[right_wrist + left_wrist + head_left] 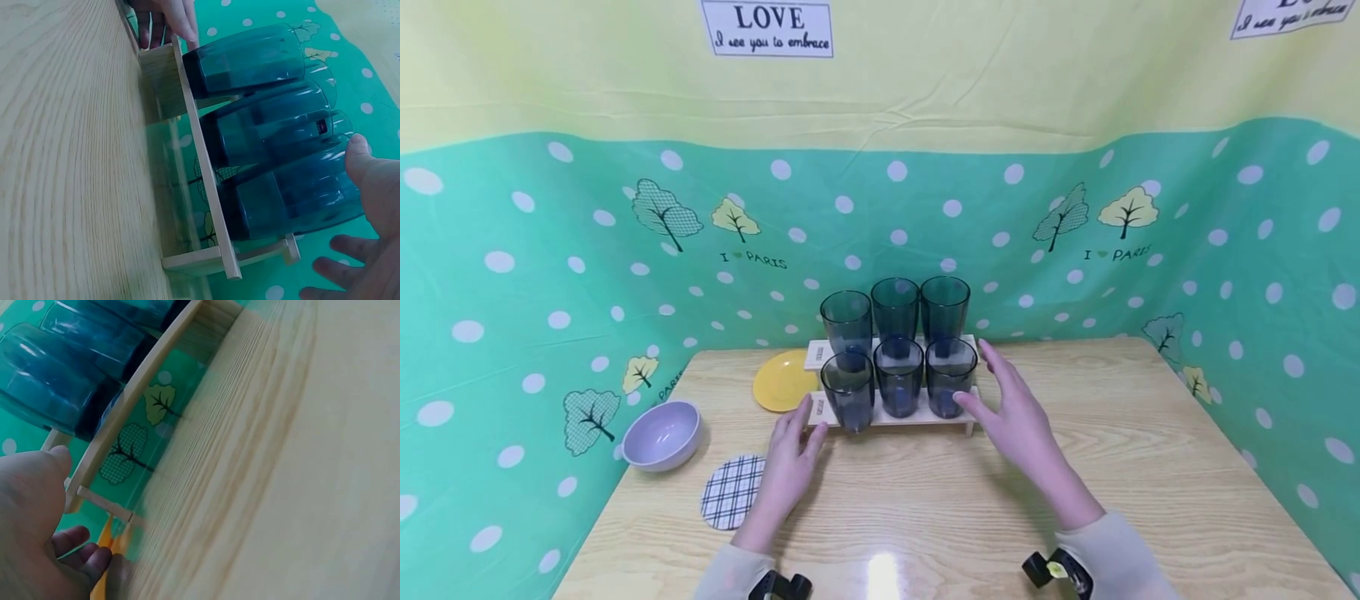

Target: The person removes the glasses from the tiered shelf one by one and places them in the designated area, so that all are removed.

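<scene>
Wooden rack (891,419) with six dark blue cups (898,375) stands between the left hand (792,460) and right hand (1011,410), both with relaxed fingers gripping nothing.

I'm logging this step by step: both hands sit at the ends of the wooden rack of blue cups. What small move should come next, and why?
Probably close both hands on the rack ends: the left hand touches its left end, the right hand hovers open by the right front cup.
</scene>
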